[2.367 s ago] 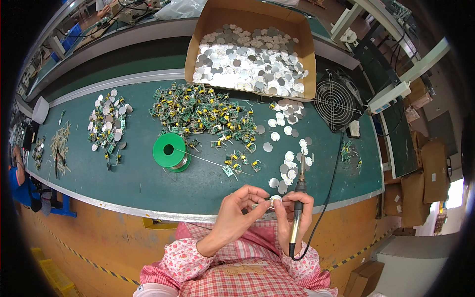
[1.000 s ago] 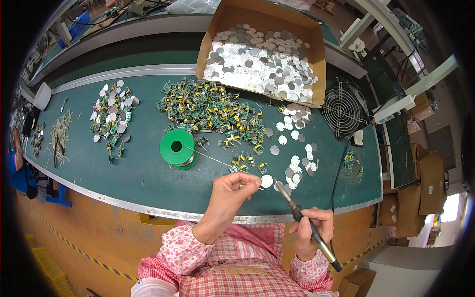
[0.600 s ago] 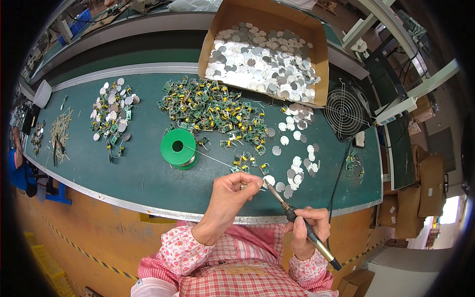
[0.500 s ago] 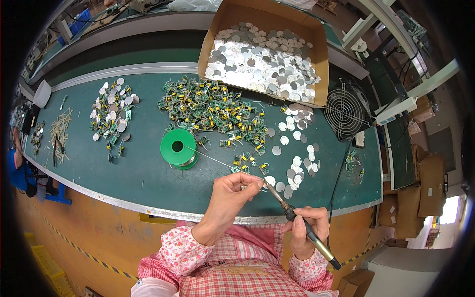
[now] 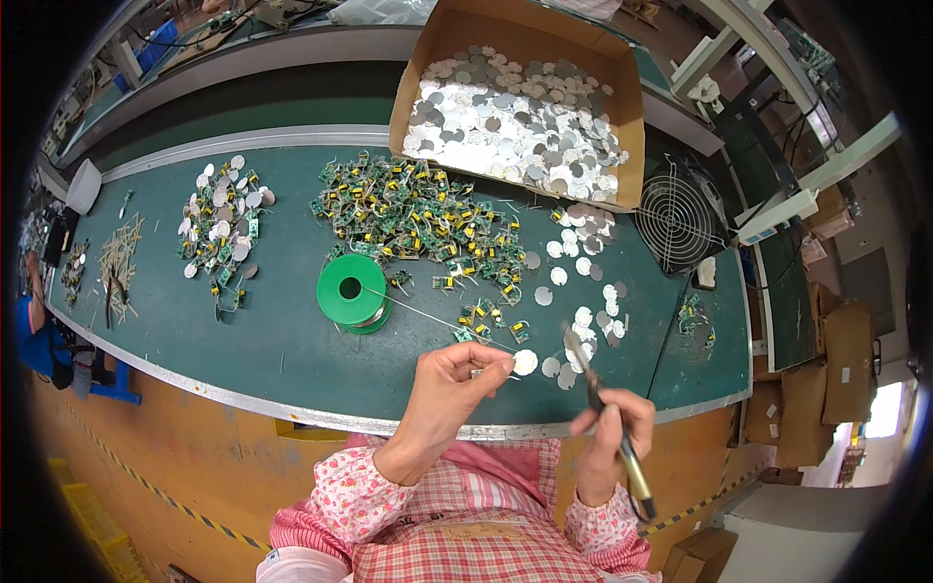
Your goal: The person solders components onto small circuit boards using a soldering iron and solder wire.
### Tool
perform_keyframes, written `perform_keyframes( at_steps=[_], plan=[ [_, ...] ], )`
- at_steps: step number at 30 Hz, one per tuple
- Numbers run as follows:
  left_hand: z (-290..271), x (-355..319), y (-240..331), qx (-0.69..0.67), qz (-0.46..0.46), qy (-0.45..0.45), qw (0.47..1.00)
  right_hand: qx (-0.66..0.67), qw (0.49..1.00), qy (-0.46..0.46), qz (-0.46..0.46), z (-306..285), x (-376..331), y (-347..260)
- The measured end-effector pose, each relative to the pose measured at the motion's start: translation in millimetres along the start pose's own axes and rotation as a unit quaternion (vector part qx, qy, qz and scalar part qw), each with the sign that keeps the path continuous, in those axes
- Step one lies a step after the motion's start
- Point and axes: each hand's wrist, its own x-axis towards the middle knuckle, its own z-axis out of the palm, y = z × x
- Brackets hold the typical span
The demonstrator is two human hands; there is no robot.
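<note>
Pinching white disc (image 5: 525, 363), cardboard box (image 5: 525, 31) of discs (image 5: 515, 121)

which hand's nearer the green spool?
Left. The left hand is right of the green spool and nearer the person; the right hand, holding the soldering iron, is farther right and nearer the person again.

Right hand (image 5: 618, 434) and soldering iron (image 5: 595, 389) blurring. Left hand (image 5: 450, 394) hiding one side of white disc (image 5: 526, 362). End of solder wire (image 5: 437, 318) perhaps lying against disc, too fine for telling. Dark rim swallowing part of co-worker (image 5: 38, 338); top edge cutting off plastic bag (image 5: 384, 12).
</note>
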Motion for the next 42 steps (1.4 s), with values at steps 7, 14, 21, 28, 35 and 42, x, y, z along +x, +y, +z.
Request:
perform_keyframes(
  at_steps=[7,14,21,28,35,42],
  plan=[
    [7.3,-10.8,-7.0,0.006,-0.029,-0.025,0.999,-0.066,0.996,-0.055,-0.013,26.9,11.0,16.9],
    [-1.5,-12.9,0.7,0.084,-0.085,-0.192,0.974,-0.077,0.990,-0.118,-0.001,13.0,19.4,13.6],
    [-0.6,-7.6,1.9,0.177,-0.044,-0.162,0.970,-0.119,0.980,-0.153,-0.033,3.9,24.2,8.7],
    [2.6,-8.9,-1.0,0.221,0.030,-0.149,0.963,-0.119,0.979,-0.157,-0.048,4.4,26.1,7.6],
    [2.4,-10.4,1.9,0.193,-0.002,-0.154,0.969,-0.119,0.979,-0.157,-0.051,4.6,25.6,6.9],
    [1.7,-10.0,3.5,0.250,-0.004,-0.138,0.958,-0.133,0.975,-0.169,-0.052,5.0,26.7,5.2]
  ],
)
